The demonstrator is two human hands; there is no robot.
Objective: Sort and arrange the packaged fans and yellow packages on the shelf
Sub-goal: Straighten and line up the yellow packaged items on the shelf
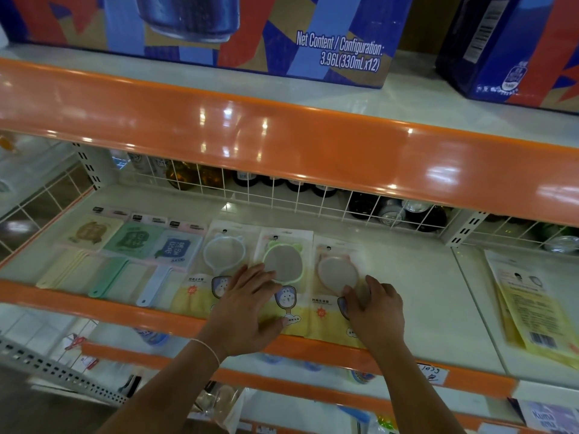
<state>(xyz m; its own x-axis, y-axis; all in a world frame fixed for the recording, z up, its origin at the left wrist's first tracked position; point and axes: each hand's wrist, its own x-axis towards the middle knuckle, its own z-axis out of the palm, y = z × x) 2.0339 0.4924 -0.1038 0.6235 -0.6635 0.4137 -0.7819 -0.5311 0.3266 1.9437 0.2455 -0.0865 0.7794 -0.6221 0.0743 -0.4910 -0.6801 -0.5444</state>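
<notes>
Both hands lie flat, fingers spread: left hand (247, 303) on the green-rimmed pack (283, 277), right hand (374, 305) on the pink-rimmed pack (336, 277), squaring the row; next, probably nudge them level with the shelf (416, 277) edge

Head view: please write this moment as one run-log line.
left hand: flat on green-rimmed package | right hand: fingers on pink-rimmed package | shelf: packages in a row | yellow packages: apart, far right

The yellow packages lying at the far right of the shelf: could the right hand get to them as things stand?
Probably yes. The right hand rests on the pink-framed package, and only bare shelf lies between it and the yellow packages. Nothing stands in the way.
</notes>
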